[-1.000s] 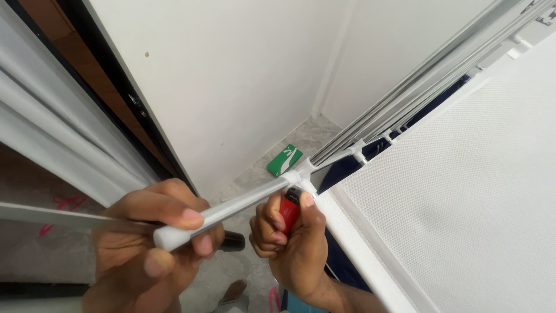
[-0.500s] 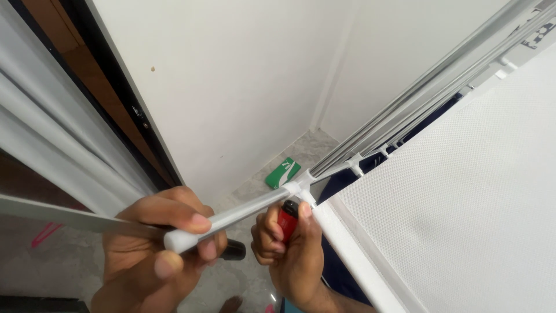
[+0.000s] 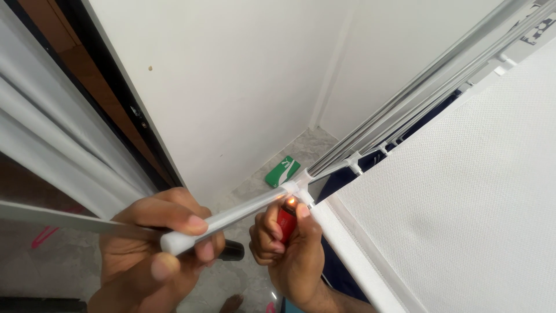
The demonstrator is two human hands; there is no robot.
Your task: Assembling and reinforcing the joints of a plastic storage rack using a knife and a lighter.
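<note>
Right hand (image 3: pixel 289 249) clenched on lit red lighter (image 3: pixel 286 219) beneath white joint (image 3: pixel 296 188); left hand (image 3: pixel 153 243) gripping white tube (image 3: pixel 226 219).

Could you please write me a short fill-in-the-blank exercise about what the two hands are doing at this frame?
1. The right hand holds a ____ lighter.
2. Its flame burns just under the white plastic ____ joining the metal rods.
3. The left hand grips a white ____.
4. A ____ box lies on the floor.

Missing words: red; connector; tube; green
</note>
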